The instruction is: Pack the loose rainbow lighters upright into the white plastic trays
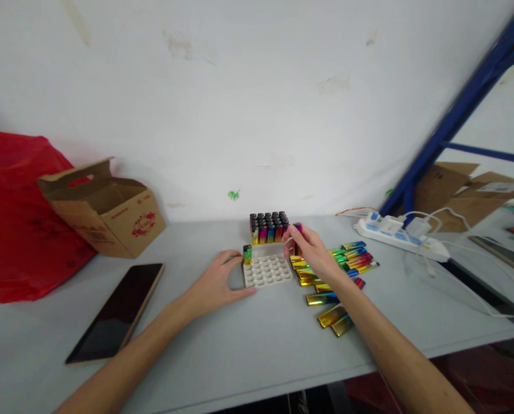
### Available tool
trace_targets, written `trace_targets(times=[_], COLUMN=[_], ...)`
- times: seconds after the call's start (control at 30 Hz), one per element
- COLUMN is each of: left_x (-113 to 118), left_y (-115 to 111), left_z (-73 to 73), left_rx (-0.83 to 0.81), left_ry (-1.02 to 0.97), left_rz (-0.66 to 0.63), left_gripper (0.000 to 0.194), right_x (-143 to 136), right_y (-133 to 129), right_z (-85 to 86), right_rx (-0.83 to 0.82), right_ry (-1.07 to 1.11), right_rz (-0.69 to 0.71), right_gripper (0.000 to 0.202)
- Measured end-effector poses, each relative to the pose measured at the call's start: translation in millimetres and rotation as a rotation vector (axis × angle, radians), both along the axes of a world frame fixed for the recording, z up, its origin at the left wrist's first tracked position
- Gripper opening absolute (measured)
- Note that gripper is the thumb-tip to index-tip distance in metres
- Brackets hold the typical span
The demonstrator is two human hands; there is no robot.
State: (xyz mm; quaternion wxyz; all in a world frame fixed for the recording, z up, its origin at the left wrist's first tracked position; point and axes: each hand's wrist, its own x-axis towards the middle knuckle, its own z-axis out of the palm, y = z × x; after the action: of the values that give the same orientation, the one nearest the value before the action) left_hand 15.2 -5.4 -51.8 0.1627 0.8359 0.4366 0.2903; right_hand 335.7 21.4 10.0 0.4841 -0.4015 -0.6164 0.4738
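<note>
Right hand: the right hand [309, 247] is pinched shut on a lighter [297, 237], held upright just beside the tray's far right corner.
Left hand: the left hand [219, 283] lies open, flat against the near left edge of the tray [267, 270], holding nothing.
Filled: the back rows [269, 227] stand full, plus one lighter at the front left [247, 254].
Left over: most front holes are bare; loose lighters [334, 276] lie just right of the right hand.
Surface: a grey table [248, 339], with a phone [117, 310] and a cardboard box [104, 207] well left of the left hand and a power strip [401, 234] far right.
Room: white wall [257, 98] behind.

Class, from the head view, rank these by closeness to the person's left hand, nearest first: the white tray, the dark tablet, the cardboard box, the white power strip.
1. White tray: touching the left hand, just to its right.
2. Dark tablet: on the table, left.
3. Cardboard box: back left, by the wall.
4. White power strip: far right.
</note>
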Motion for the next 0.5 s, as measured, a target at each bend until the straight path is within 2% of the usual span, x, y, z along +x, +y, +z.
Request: trace_targets(times=[0.07,0.17,0.23,0.33,0.5], left_x=[0,1,0,0,0], left_y=[0,-1,-2,-2,-1], left_z=[0.5,1.4,1.9,2.5,1.9], left_rx=[-0.003,-0.005,-0.005,-0.001,-0.016], left_ry=[-0.005,-0.016,-0.022,-0.027,-0.012], left_rz=[0.0,-0.005,-0.011,-0.019,-0.022], left_gripper=[0.072,0.073,0.072,0.072,0.072], right_x=[-11,-24,-30,-35,-38], right_y=[-6,-13,-15,-19,-27], right_z=[-1.0,-6.2,-10.8,-16.3,-16.6], right_rx=[-0.108,-0.223,-0.194,-0.059,0.014], right_ry=[0.063,0.04,-0.039,-0.199,-0.356], right_rz=[0.072,0.092,0.058,-0.02,-0.054], right_gripper=[0.084,0.088,0.088,0.08,0.044])
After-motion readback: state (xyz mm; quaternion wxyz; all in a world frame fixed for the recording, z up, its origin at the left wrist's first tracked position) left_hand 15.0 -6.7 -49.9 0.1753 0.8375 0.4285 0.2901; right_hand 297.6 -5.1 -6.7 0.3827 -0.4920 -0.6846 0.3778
